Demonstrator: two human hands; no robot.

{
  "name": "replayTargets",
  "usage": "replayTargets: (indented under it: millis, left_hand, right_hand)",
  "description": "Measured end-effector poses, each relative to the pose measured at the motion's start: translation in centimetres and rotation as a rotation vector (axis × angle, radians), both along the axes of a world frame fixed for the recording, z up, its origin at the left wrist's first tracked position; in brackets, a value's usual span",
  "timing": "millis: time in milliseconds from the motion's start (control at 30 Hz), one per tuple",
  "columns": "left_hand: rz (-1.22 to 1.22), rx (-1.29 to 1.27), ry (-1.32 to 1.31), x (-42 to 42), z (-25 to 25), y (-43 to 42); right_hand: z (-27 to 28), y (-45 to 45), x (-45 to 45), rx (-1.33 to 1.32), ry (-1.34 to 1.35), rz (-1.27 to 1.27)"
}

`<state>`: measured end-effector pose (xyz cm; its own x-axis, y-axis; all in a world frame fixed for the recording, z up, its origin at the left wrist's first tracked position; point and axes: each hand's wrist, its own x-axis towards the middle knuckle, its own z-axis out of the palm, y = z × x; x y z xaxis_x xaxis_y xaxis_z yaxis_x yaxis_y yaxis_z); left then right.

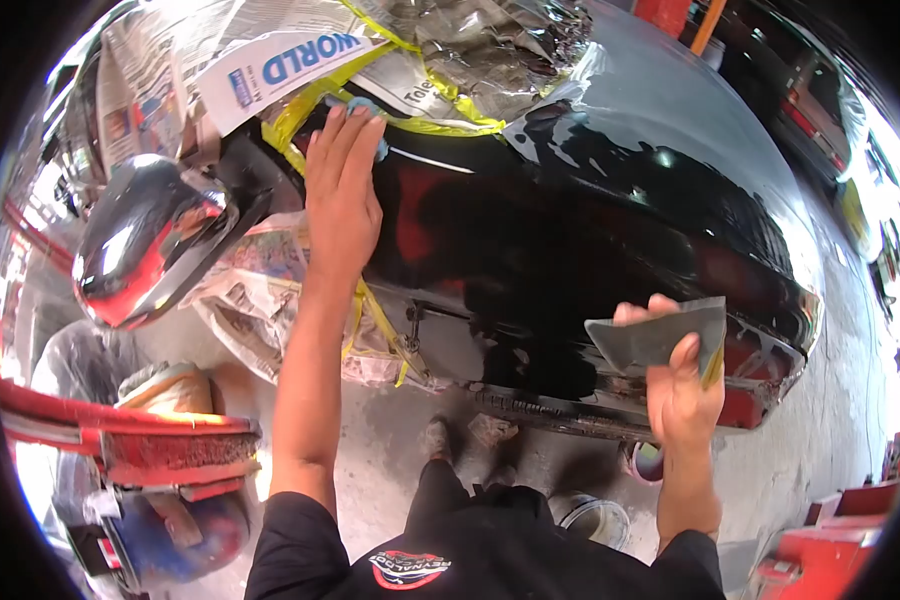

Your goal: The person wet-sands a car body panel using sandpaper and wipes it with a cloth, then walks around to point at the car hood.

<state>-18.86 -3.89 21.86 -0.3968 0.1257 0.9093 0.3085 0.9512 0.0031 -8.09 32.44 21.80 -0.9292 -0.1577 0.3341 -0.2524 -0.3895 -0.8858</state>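
Observation:
At the upper edge of a glossy black car panel [530, 250], my left hand [343, 190] presses down a light blue cloth or pad [368, 108], fingers stretched over it. Most of that blue piece is hidden beneath the fingers. Yellow masking tape [460, 127] and newspaper [280, 75] border the panel beside this hand. On the right, my right hand [682, 395] is raised above the panel's lower part. Its thumb and fingers pinch a dark grey sheet of sandpaper [660, 338], with a yellowish side showing at its edge.
The car's side mirror [145, 240] juts out at the left, above a red metal arm [120, 425]. A bucket [598, 520] stands on the concrete floor [380, 440] near my feet. Red equipment [830, 550] is at lower right, and another vehicle [810, 115] is behind.

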Motion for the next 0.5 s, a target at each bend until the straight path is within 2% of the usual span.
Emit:
replayTargets:
  millis: [33,100,167,233,333,367,433,500]
  left_hand:
    - [-0.018,0.022,0.004,0.0,-0.5,0.2]
    - [-0.044,0.065,0.012,0.5,-1.7,1.2]
    - [-0.091,0.059,-0.066,1.4,-2.7,1.4]
    - [-0.163,0.015,-0.042,2.2,-3.9,0.5]
    - [-0.305,0.200,-0.034,4.6,-4.0,-1.3]
    - [-0.302,0.275,-0.028,5.4,-4.1,-1.8]
    - [-0.289,0.427,-0.018,7.0,-4.5,-2.7]
    - [-0.301,0.509,-0.015,8.3,-4.6,-3.8]
  right_hand:
    - [1.1,-1.3,-0.8,0.020,0.054,-0.043]
    - [2.4,-4.1,-2.8,0.248,0.280,-0.177]
    - [2.8,-6.8,-6.1,0.671,0.813,-0.408]
    - [3.5,-9.9,-7.1,1.005,0.998,-0.462]
    - [0.5,-13.1,-7.9,1.379,1.028,-0.464]
    - [-0.5,-13.9,-7.6,1.453,1.023,-0.544]
    - [-1.6,-14.9,-7.7,1.534,0.997,-0.610]
    - [0.0,-17.3,-8.4,1.511,1.033,-0.558]
